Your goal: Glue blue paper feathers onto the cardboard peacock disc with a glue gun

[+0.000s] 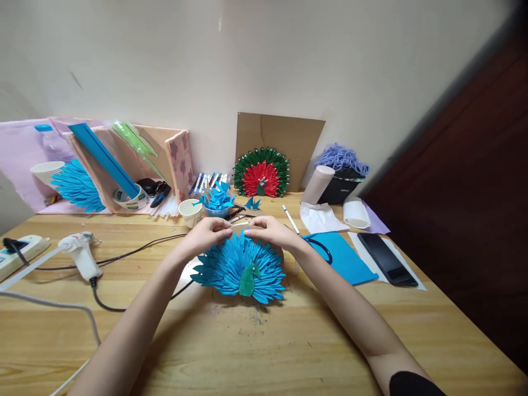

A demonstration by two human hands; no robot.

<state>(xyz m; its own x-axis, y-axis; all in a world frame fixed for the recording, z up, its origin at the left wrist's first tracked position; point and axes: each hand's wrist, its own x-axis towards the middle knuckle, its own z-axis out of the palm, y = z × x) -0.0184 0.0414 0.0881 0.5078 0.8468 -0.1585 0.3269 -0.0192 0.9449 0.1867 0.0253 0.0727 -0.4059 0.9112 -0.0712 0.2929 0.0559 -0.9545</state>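
Observation:
A blue paper peacock (229,269) with a green body (247,281) is tilted up above the middle of the wooden table. Both hands meet at the top edge of its fan of layered blue feathers. My left hand (210,234) pinches that edge from the left, its fingers bent over the feather tips. From the right, my right hand (274,232) grips the same edge, thumb in front and fingers behind. Just beyond them stands a bowl of folded blue paper pieces (216,201), beside a paper cup (190,212).
A white glue gun (82,256) lies at left, its black cord crossing the table near a power strip (25,253). Blue paper sheets (346,258) and a phone (385,258) are at right. A red-and-green peacock (260,173) leans on cardboard (280,135) at the back.

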